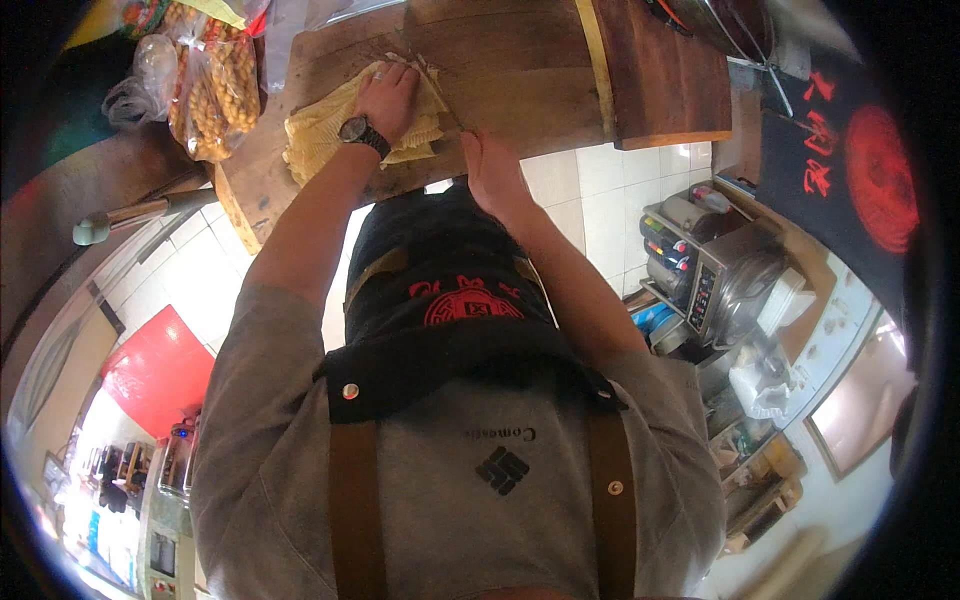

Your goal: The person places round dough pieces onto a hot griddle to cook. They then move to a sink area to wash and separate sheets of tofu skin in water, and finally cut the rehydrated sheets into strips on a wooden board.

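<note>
A stack of thin, yellowish, finely ridged sheets (330,125) lies on a wooden cutting board (530,75). My left hand (388,100), with a ring and a dark wristwatch, presses down on the stack, its fingers bent over the sheets. Along the stack's right edge runs the narrow, dark blade of a knife (432,82), its tip pointing away from me. My right hand (490,172) is closed at the knife's near end, by the board's front edge; the handle is hidden in it. Thin scraps lie near the blade's far end.
Left of the board are clear bags of small round tan pieces (215,90). A hammer-like tool (130,215) juts out at the board's left corner. A darker wooden board (668,75) adjoins on the right. Further right stand a shelf with bottles (668,245) and a machine with a control panel (708,290).
</note>
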The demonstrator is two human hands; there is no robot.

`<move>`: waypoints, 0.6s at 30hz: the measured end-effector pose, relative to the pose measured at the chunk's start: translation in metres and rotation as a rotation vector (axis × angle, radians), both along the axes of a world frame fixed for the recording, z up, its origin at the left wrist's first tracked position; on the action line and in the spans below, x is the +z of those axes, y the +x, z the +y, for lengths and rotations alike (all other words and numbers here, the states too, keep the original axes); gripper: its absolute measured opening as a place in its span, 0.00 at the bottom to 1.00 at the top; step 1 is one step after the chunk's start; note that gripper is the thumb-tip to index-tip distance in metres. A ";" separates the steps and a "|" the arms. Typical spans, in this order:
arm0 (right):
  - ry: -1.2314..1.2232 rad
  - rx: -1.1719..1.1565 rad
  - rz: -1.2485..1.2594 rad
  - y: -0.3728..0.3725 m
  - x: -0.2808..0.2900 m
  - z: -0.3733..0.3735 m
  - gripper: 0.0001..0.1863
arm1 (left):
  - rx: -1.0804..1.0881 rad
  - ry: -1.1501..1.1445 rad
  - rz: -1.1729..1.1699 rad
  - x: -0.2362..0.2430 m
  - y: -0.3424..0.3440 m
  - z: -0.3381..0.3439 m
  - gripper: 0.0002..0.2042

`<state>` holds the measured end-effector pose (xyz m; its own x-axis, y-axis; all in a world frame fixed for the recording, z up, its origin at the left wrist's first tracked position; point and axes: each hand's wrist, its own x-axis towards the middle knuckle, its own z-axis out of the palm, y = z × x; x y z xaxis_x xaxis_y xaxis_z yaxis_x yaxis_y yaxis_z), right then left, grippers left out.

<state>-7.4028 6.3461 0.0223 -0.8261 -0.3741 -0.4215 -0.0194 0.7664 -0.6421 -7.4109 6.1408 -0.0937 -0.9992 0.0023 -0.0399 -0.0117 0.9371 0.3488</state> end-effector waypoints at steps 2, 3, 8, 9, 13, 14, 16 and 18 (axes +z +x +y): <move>-0.011 0.001 -0.014 0.011 -0.003 0.007 0.22 | 0.006 -0.051 0.048 -0.008 0.003 0.001 0.18; -0.017 -0.005 -0.025 0.015 -0.007 0.009 0.22 | 0.004 -0.031 0.058 -0.008 0.004 0.001 0.17; 0.047 0.026 -0.010 0.009 -0.035 -0.003 0.24 | -0.001 -0.019 0.112 -0.003 0.005 0.000 0.17; 0.077 0.024 -0.023 0.007 -0.041 -0.006 0.25 | 0.007 -0.002 0.117 -0.003 0.005 0.000 0.16; 0.050 0.038 -0.019 -0.008 -0.040 -0.009 0.25 | 0.071 0.121 0.100 0.003 0.002 0.000 0.14; 0.051 0.045 -0.026 -0.013 -0.031 -0.007 0.24 | 0.095 0.165 0.086 0.007 0.000 0.000 0.14; 0.014 0.045 0.000 -0.012 -0.018 -0.006 0.23 | 0.094 0.169 0.116 -0.003 0.001 -0.002 0.13; -0.065 0.024 0.063 -0.003 -0.009 -0.002 0.21 | 0.079 0.158 0.159 -0.013 0.001 -0.003 0.13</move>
